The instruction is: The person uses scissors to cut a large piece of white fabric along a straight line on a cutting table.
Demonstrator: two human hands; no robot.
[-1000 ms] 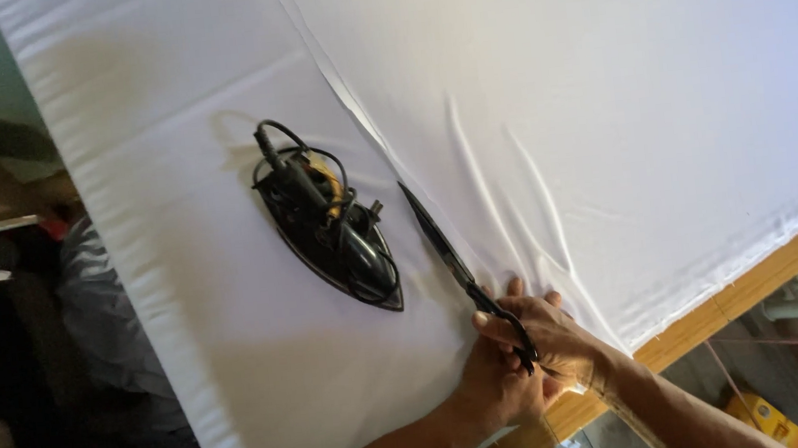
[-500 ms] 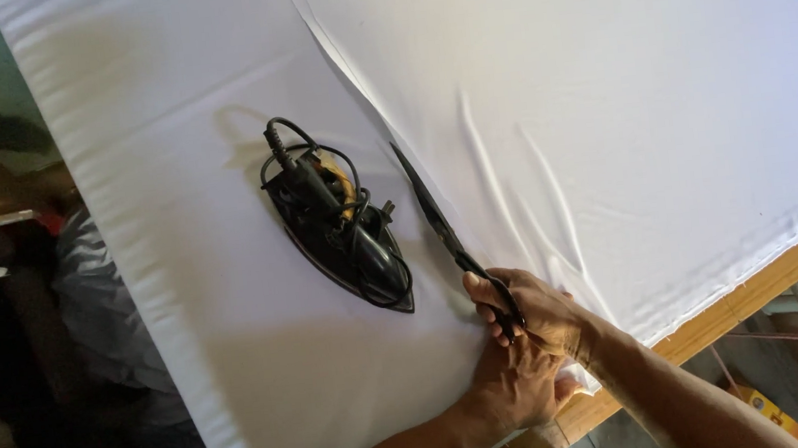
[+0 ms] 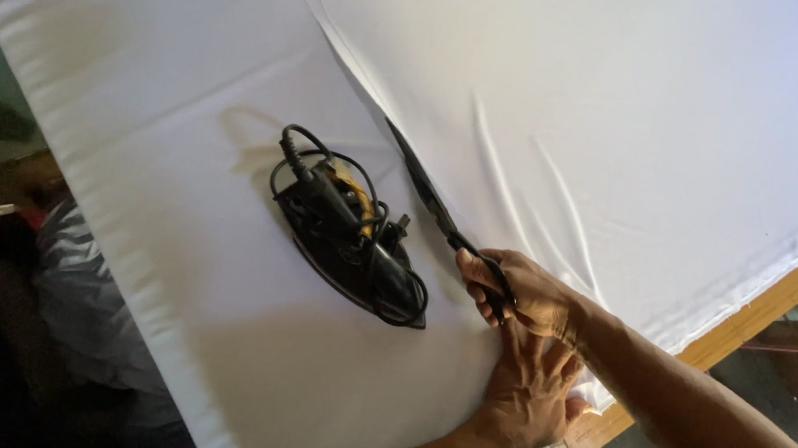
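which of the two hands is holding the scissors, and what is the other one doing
The right hand holds the black scissors, fingers through the handles, blades along the fabric's edge. The left hand only presses flat on the white fabric just below it.

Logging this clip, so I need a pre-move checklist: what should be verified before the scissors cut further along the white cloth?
1. Right hand grips the long black scissors: ok.
2. Left hand lies flat on the white cloth near the cut: ok.
3. Left fingers clear of the blades: ok.
4. Black electric iron with wrapped cord clear of the blades: ok, beside them, apart.
5. Cloth flat ahead: not ok, creases.
6. Blades open: cannot tell.
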